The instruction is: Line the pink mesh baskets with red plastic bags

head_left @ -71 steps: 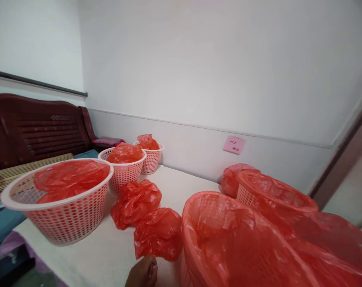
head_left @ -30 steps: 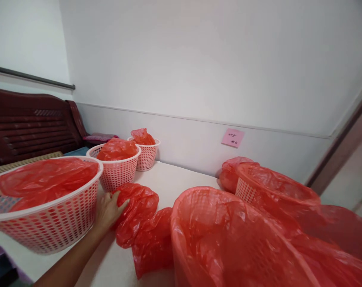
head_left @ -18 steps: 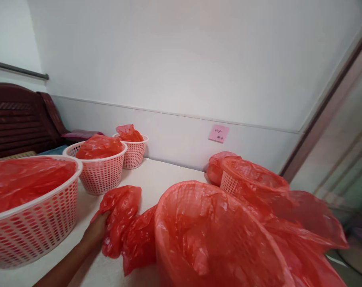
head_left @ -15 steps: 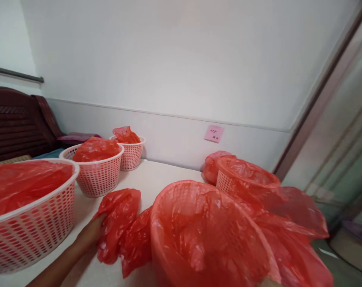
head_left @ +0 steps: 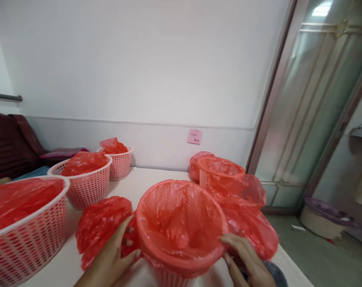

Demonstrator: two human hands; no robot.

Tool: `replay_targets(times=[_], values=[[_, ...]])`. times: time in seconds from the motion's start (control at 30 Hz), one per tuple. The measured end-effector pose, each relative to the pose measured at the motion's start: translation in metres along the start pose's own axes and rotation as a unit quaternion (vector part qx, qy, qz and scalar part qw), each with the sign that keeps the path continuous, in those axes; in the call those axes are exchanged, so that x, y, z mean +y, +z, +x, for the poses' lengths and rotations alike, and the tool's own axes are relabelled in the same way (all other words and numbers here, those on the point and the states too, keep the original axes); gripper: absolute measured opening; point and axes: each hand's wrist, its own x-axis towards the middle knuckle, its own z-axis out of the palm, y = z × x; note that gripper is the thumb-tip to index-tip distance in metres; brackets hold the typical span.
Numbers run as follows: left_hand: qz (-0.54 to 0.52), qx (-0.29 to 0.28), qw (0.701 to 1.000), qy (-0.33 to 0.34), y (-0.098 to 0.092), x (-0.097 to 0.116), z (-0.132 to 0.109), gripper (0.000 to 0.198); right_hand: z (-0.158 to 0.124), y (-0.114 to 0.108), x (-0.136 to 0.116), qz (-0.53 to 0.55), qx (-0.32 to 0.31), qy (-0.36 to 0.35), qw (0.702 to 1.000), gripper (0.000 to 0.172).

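Observation:
A pink mesh basket lined with a red plastic bag (head_left: 181,223) stands near the table's front edge. My left hand (head_left: 115,251) rests against its left side with fingers spread, touching the rim and a loose crumpled red bag (head_left: 100,225) beside it. My right hand (head_left: 246,259) touches the basket's right rim, fingers apart. Neither hand closes around anything.
Three white-pink mesh baskets holding red bags stand at the left: a large one (head_left: 25,235), a middle one (head_left: 85,187), a small one (head_left: 117,159). Another lined basket (head_left: 219,171) and loose red bags (head_left: 249,223) lie at the right. A glass door (head_left: 312,99) is beyond.
My view has swung right. My left hand let go of the loose red bag and moved to the lined basket's left side. My right hand has come into view at the basket's right rim.

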Motion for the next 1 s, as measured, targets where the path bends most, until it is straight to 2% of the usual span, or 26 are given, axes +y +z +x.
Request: replay_targets(times=[0.1, 0.2, 0.3, 0.37, 0.4, 0.57, 0.7, 0.83, 1.0], values=[[-0.094, 0.000, 0.995, -0.028, 0.025, 0.027, -0.010, 0.094, 0.004, 0.000, -0.003, -0.008, 0.007, 0.047, 0.999, 0.041], [-0.128, 0.053, 0.990, -0.035, 0.031, 0.038, -0.009, 0.095, 0.008, 0.002, -0.012, -0.005, -0.016, 0.067, 0.998, 0.039], [-0.065, 0.071, 0.995, 0.022, 0.025, 0.037, -0.007, 0.072, 0.011, 0.004, -0.020, 0.020, -0.043, 0.069, 0.996, 0.034], [-0.005, 0.051, 0.997, 0.053, 0.019, 0.035, -0.009, 0.050, 0.011, 0.003, -0.023, 0.032, -0.050, 0.066, 0.996, 0.033], [0.014, 0.038, 0.997, 0.059, 0.016, 0.034, -0.010, 0.044, 0.011, 0.001, -0.024, 0.038, -0.052, 0.065, 0.996, 0.032], [0.069, -0.010, 0.995, 0.072, -0.004, 0.034, -0.015, 0.046, 0.010, -0.017, -0.020, 0.094, -0.121, 0.059, 0.987, 0.029], [0.101, -0.081, 0.989, 0.066, -0.018, 0.045, -0.013, 0.044, 0.016, -0.032, -0.015, 0.146, -0.168, 0.040, 0.974, 0.032], [0.084, -0.111, 0.987, 0.079, -0.025, 0.066, -0.008, 0.037, 0.025, -0.037, -0.011, 0.152, -0.168, 0.052, 0.973, 0.023], [0.044, -0.079, 0.990, 0.112, -0.024, 0.083, -0.003, 0.030, 0.039, -0.034, -0.012, 0.111, -0.127, 0.065, 0.984, 0.021]])
